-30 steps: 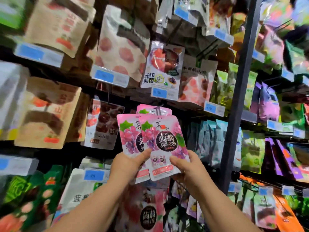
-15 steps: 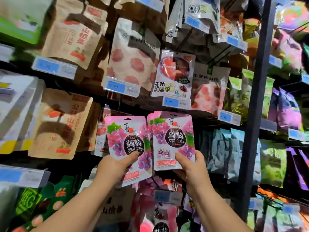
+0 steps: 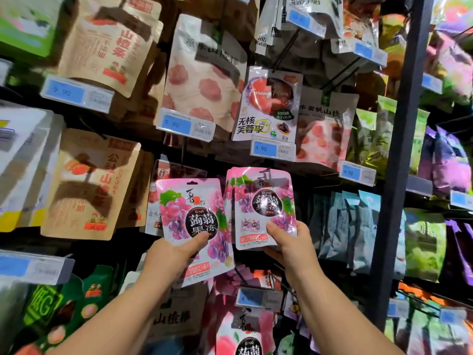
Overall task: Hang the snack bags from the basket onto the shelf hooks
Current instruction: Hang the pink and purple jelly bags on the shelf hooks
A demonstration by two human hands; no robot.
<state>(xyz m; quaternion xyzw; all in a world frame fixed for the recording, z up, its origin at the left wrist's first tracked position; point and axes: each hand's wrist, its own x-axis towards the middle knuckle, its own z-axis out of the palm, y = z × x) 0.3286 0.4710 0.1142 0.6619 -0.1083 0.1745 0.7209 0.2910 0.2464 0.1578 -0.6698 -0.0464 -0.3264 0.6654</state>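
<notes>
Hanging is in hand: below the 4.90 price tag point(image 3: 272, 150), one grape jelly bag point(image 3: 190, 221) is clamped by left hand point(image 3: 174, 254), a small stack point(image 3: 261, 208) by right hand point(image 3: 290, 243), whose top holes must be threaded onto the hook.

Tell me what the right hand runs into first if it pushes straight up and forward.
Probably the 4.90 price tag above the pink grape bag that the right hand holds; depth is unclear.
</notes>
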